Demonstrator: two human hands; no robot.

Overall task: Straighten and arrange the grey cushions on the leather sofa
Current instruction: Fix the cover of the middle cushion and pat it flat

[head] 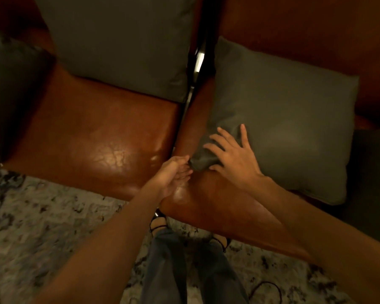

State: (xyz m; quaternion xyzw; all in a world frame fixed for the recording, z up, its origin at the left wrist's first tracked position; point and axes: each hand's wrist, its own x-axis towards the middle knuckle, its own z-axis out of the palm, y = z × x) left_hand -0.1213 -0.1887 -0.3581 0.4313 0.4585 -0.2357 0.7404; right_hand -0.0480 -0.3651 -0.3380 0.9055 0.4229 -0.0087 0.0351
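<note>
The right hand (230, 154) lies flat, fingers spread, on the near-left corner of the square grey fabric cushion (290, 119). The left hand (173, 174), relaxed and holding nothing, touches that corner; it probably should pinch and tug it square on the brown leather sofa (92, 139).

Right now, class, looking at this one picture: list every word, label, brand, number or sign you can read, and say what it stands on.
None: no readable text shows anywhere in the head view.
The grey cushion under the right hand is plain fabric, no tag visible.
The second grey cushion is plain too.
The leather sofa shows only creases and glare.
The rug bears a mottled pattern, not letters.
</note>
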